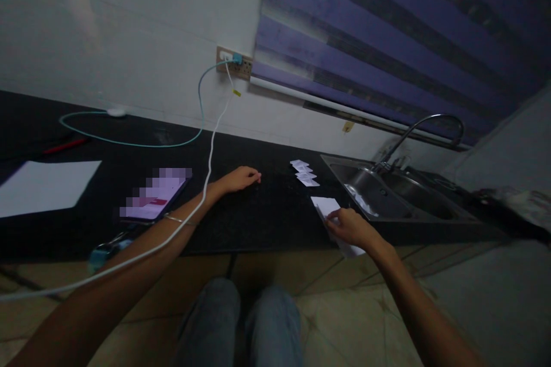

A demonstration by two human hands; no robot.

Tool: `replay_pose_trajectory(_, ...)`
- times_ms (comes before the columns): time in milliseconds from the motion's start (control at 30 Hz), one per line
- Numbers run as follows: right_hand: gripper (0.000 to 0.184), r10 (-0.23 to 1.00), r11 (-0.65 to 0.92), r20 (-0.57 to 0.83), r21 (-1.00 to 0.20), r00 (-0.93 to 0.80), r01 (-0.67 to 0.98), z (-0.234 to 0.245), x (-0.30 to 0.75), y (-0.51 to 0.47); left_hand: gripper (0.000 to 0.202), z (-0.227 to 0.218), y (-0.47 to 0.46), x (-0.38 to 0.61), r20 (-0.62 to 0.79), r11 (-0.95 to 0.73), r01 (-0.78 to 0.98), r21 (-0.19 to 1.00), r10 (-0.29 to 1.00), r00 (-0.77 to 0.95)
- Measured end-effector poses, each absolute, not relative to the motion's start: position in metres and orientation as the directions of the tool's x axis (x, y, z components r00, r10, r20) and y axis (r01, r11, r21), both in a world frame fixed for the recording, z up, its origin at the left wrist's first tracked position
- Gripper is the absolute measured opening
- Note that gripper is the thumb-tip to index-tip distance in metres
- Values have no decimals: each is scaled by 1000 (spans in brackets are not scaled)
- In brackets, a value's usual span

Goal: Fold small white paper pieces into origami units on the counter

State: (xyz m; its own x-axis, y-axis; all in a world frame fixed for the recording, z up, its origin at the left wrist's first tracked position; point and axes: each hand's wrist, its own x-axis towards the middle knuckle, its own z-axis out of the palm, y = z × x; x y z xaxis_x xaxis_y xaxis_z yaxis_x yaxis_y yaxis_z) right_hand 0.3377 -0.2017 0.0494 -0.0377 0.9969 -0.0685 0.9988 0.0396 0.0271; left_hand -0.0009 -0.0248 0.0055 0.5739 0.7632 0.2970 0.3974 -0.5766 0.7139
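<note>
My left hand (241,179) rests on the black countertop (258,218), its fingers curled loosely together with nothing seen in them. My right hand (350,226) pinches white paper (326,205) at the counter's front edge. One end of this paper lies over the countertop and the other sticks out below my hand; whether it is one folded sheet or several pieces I cannot tell. Between my hands, farther back, several small white paper pieces (305,174) lie overlapped in a slanting row.
A steel double sink (383,192) with a curved tap (413,126) is set in at the right. A phone (157,195) and a white sheet (51,186) lie at the left. A white cable (210,155) hangs from the wall socket (235,63) across my left forearm.
</note>
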Motion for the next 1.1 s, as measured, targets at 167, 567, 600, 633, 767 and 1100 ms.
replay_pose_trajectory(167,27,996,-92,-7,156,94,983,44,325,-208,32,4,-23,-1,297,-580,400,710,761,576)
replay_pose_trajectory(567,46,997,-27,62,-210,41,977,41,348,-210,38,5,-23,-2,266,-603,448,660,745,611)
replay_pose_trajectory(600,47,999,-17,31,-237,25,971,41,351,-209,38,6,-23,-2,264,-606,449,657,742,616)
replay_pose_trajectory(633,46,1000,-11,7,-252,14,968,42,354,-209,37,6,-24,-2,263,-606,449,657,742,617)
replay_pose_trajectory(767,40,996,2,84,-177,14,984,60,357,-213,37,9,-28,-2,268,-595,428,681,745,610)
replay_pose_trajectory(1100,20,875,372,485,-670,-1,643,127,276,-173,63,17,-27,6,87,-108,8,994,838,538)
